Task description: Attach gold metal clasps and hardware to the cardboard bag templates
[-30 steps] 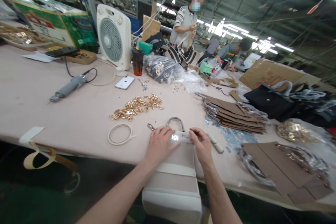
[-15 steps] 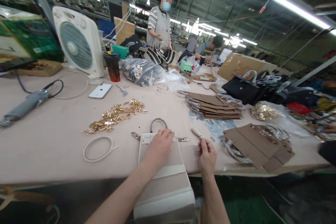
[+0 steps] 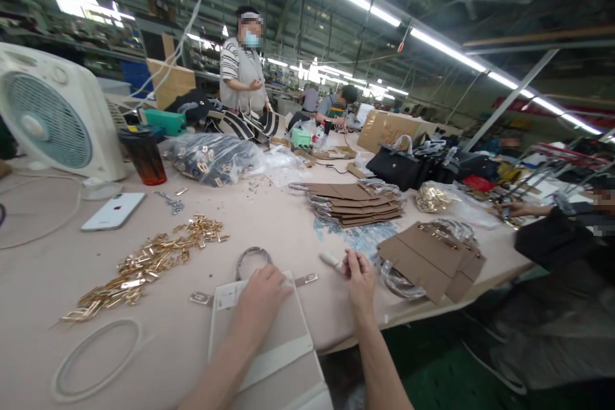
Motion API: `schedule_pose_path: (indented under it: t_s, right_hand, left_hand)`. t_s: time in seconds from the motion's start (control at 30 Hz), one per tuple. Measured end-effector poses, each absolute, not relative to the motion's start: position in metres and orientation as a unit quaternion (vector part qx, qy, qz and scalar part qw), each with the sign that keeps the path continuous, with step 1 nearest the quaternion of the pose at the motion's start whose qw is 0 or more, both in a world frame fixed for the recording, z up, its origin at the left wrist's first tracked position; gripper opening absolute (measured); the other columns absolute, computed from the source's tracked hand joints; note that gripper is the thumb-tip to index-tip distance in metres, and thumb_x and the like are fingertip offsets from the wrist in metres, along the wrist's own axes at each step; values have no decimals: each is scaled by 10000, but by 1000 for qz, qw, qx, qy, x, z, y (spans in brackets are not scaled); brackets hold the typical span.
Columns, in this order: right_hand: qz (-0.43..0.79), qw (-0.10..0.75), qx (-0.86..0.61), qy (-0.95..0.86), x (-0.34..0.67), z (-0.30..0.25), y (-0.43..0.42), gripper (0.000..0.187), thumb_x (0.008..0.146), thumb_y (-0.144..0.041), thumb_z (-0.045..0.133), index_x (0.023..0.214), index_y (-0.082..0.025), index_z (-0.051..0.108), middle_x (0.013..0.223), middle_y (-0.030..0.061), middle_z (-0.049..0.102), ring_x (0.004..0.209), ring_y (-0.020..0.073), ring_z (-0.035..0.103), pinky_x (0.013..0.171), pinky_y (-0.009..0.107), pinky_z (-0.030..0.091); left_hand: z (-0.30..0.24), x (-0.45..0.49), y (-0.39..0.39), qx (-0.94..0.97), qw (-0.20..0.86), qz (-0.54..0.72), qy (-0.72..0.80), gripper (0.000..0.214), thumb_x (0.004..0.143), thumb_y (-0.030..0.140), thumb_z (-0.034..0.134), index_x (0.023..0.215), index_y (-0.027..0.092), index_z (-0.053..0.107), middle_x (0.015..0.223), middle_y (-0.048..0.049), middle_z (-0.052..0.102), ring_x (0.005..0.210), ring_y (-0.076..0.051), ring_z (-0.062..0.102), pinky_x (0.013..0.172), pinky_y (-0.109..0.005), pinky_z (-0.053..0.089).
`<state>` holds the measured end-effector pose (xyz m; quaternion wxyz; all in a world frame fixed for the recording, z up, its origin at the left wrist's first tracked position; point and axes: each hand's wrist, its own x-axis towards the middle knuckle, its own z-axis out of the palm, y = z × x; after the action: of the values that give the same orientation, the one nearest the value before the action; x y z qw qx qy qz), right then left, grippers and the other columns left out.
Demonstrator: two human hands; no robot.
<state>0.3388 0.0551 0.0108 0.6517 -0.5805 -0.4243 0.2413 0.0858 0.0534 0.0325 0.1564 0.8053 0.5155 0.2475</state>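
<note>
A pale, unfinished handbag point(image 3: 254, 359) lies flat in front of me, its lower part running off the bottom of the view. A ring-shaped handle point(image 3: 254, 257) in clear wrap and two straps with metal plates stick out at its far end. My left hand point(image 3: 259, 301) rests on the bag's upper part, fingers lying over it, holding nothing. Right of the bag, my right hand point(image 3: 359, 278) is closed in a pinch at the thin end of a small tool with a pale handle point(image 3: 330, 261). The handle points away to the left; its exact kind is unclear.
Gold metal fittings point(image 3: 148, 262), a tape roll point(image 3: 96, 359), a phone point(image 3: 114, 211), a tumbler point(image 3: 143, 154) and a fan point(image 3: 52, 112) are left. Brown bag pieces point(image 3: 358, 202) and more brown bags point(image 3: 423, 256) are right. A co-worker point(image 3: 243, 70) stands across the table.
The whole view has swung right and come nearer the table, so things at left sit further left. The left hand stays on the bag; the right hand stays at the pale-handled tool.
</note>
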Motion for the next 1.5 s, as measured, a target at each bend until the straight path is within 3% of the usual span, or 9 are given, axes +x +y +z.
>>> schedule_pose_path:
  t_s: [0.17, 0.3, 0.5, 0.7, 0.87, 1.0, 1.1, 1.3, 1.5]
  right_hand:
    - [208, 458, -658, -561, 367, 16, 118, 396, 947, -496, 538, 1088, -181, 732, 927, 78, 747, 800, 208, 682, 737, 314, 547]
    - [195, 387, -670, -602, 370, 9, 153, 266, 853, -350, 648, 1021, -200, 790, 1040, 98, 788, 937, 245, 720, 913, 360, 536]
    - [169, 323, -695, -619, 368, 1, 171, 232, 820, -313, 691, 999, -241, 819, 988, 72, 805, 976, 279, 725, 941, 373, 511]
    - [161, 334, -710, -599, 367, -4, 177, 196, 763, -266, 722, 934, -233, 812, 935, 82, 802, 916, 284, 732, 878, 378, 523]
    - [180, 397, -699, -568, 366, -2, 175, 214, 749, -342, 715, 896, -193, 760, 892, 100, 782, 864, 264, 716, 843, 379, 543]
    - [224, 453, -661, -554, 360, 8, 156, 415, 835, -496, 643, 1068, -160, 717, 934, 112, 769, 833, 231, 700, 796, 360, 560]
    - [296, 476, -608, -562, 340, 20, 124, 486, 845, -553, 689, 1141, -169, 702, 946, 94, 762, 813, 203, 695, 787, 345, 569]
    - [526, 450, -506, -514, 285, 29, 64, 457, 762, -566, 834, 990, -182, 737, 836, 64, 771, 777, 207, 725, 786, 375, 611]
    - [480, 415, -515, -576, 280, 21, 62, 347, 848, -503, 762, 1005, -193, 782, 795, 24, 742, 750, 169, 678, 751, 308, 567]
  left_hand:
    - [31, 87, 48, 817, 104, 266, 501, 42, 972, 223, 674, 948, 217, 709, 1047, -37, 669, 1022, -246, 591, 893, -391, 472]
    - [28, 88, 46, 818, 81, 275, 500, 61, 981, 213, 661, 933, 216, 700, 1016, -36, 665, 997, -247, 572, 856, -390, 457]
    - [27, 88, 47, 822, 73, 280, 491, 140, 1006, 225, 619, 883, 215, 685, 952, -29, 652, 953, -239, 571, 840, -385, 451]
    - [16, 86, 49, 797, 127, 321, 496, 48, 960, 255, 693, 934, 216, 682, 1020, -34, 644, 1011, -248, 593, 897, -405, 490]
    - [12, 82, 49, 785, 154, 334, 498, 307, 827, 263, 842, 1074, 194, 674, 1119, -58, 640, 1071, -268, 599, 951, -428, 515]
    - [13, 81, 48, 783, 163, 326, 504, 346, 815, 300, 856, 1091, 184, 682, 1134, -72, 635, 1088, -271, 596, 976, -440, 516]
    - [14, 82, 48, 781, 169, 314, 512, 358, 801, 326, 869, 1075, 172, 697, 1118, -79, 635, 1073, -270, 602, 967, -434, 520]
    - [16, 83, 47, 780, 158, 316, 518, 292, 826, 324, 844, 1039, 178, 708, 1069, -77, 625, 1032, -263, 606, 921, -428, 523]
    - [16, 83, 45, 780, 157, 318, 516, 319, 821, 319, 851, 1061, 172, 701, 1100, -83, 625, 1055, -266, 598, 934, -424, 519]
